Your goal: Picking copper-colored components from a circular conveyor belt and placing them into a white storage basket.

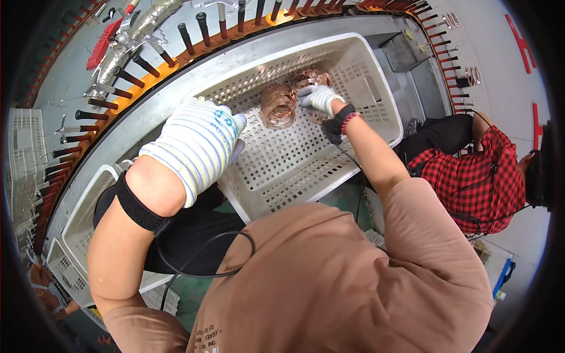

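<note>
A pale perforated plastic basket [288, 187] stands in front of me, with two bundles of shiny copper rings [278, 109] inside toward its far side. My right hand [321, 99], in a striped knit glove, reaches in with its fingers closed at the farther bundle [312, 76]; the exact grip is partly hidden. Over the basket's left rim is my left hand [200, 138], gloved too, back up. Its thumb and a forefinger show apart with nothing between them; the other fingers are hidden.
Beyond the basket curves a metal line with an orange track [132, 94] carrying many upright black-gripped pegs [203, 26]. A red brush [105, 44] lies past it. Another person in a checked shirt [471, 182] sits at right. More pale baskets [88, 200] stand at left. A black cable [203, 275] hangs from my left wrist.
</note>
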The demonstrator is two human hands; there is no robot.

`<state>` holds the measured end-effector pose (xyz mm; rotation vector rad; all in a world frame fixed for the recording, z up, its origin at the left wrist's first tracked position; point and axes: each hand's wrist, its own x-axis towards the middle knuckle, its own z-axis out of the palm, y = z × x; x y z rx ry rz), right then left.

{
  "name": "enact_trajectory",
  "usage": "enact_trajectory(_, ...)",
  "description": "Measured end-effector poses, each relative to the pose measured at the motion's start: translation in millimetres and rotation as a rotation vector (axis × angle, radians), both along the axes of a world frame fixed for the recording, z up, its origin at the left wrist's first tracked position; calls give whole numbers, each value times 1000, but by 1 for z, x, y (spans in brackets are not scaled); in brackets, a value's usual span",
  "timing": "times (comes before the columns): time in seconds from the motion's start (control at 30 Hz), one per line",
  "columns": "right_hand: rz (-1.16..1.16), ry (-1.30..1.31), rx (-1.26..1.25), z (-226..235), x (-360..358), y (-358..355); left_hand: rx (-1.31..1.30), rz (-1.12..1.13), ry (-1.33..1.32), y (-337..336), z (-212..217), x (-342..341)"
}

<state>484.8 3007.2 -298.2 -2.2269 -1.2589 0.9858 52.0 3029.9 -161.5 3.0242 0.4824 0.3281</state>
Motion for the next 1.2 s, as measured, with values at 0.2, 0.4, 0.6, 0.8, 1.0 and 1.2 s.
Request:
enact_trajectory(0.2,113,-626,-779,16,95,-32,-7,-51,66,-3,17,36)
enact_trajectory(0.4,509,-154,-799,-68,65,-58,-9,-75,59,-2,28,61)
enact_trajectory(0.6,807,-154,-372,-80,12,-49,14,-50,121,-35,54,110)
enact_trajectory(0.8,604,-530,-269,36,37,-37,-3,-27,127,-57,70,137)
enact_trajectory(1.0,-224,527,519,224,87,-57,-2,-45,117,-70,87,187)
enact_trajectory(1.2,62,358,384,308,86,24,-29,-82,221,-73,100,225)
